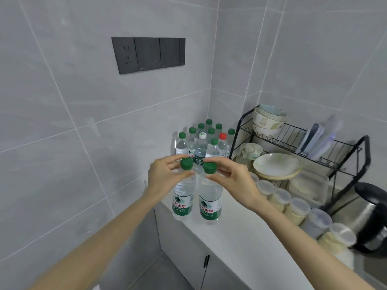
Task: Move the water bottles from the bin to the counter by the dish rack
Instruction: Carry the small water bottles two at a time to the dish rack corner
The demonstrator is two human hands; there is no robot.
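Observation:
My left hand (165,174) grips the neck of a clear water bottle (182,203) with a green cap and green label. My right hand (232,177) grips the neck of a second, matching water bottle (210,206). Both bottles stand upright side by side at the near left part of the white counter (240,231), their bases at or just above its surface. Behind them, in the corner, stands a cluster of several bottles (204,143), most with green caps, one white, one red. The bin is not in view.
A black wire dish rack (293,141) with bowls and plates stands at the right of the cluster. A row of lidded plastic jars (293,206) runs along the counter. A steel kettle (368,218) sits at far right. A cabinet door (188,254) lies below.

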